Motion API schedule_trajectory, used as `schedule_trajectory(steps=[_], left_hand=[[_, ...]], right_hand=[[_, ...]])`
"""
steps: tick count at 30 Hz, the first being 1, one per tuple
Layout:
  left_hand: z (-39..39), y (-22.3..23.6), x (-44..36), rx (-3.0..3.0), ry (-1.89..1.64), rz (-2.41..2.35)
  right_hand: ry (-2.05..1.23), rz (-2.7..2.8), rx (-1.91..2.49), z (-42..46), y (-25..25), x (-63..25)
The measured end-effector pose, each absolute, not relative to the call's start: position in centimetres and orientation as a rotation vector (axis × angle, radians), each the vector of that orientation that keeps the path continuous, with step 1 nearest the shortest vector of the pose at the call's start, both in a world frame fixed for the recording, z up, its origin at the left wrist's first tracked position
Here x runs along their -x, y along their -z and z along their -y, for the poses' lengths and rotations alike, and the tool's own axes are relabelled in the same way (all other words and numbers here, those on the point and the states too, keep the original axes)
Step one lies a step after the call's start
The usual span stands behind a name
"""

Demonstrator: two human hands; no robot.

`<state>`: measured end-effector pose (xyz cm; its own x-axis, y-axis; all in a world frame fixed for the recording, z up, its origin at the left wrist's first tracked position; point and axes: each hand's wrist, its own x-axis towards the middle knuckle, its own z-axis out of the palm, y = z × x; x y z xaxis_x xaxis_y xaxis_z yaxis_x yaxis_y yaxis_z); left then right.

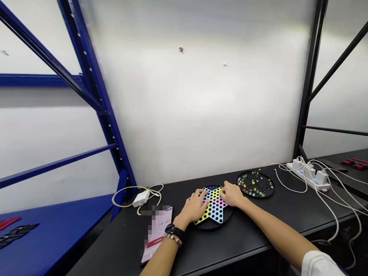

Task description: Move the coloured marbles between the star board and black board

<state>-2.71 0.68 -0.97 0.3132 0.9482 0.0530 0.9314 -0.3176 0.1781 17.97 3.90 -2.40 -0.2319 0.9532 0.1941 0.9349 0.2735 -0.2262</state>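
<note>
A Chinese checkers board with a pastel star full of holes lies on the black table, set in a round black base. My left hand rests flat over its left side, fingers apart and touching the star. At the board's upper right edge is my right hand, its fingers curled together on a point of the star; whatever they pinch, if anything, is hidden. Beyond that hand sits a round black tray with several coloured marbles in it.
A phone lies left of the board by my left forearm. Behind it is a white charger with a looped cable. A power strip with plugs and trailing white cables stands at the right. A blue rack post rises at the left.
</note>
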Motion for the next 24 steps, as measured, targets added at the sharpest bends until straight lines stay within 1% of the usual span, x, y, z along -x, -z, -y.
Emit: schedule_trajectory(steps=[10, 18, 22, 24], left_hand=[[-0.8, 1.0, 2.9, -2.451, -0.245, -1.722], [-0.7, 1.0, 2.8, -2.446, -0.256, -1.708], [-0.7, 0.9, 2.8, -2.45, -0.262, -1.701], [-0.7, 0.8, 2.8, -2.448, -0.254, -1.703]], right_hand=[[-0.004, 2.339, 1.729, -4.2, 2.6, -17.9], [-0.055, 2.301, 1.707, -4.2, 2.9, -18.0], [-0.109, 2.156, 1.677, -5.0, 2.0, -18.6], [-0.138, 2.01, 1.733, -5.8, 1.4, -19.8]])
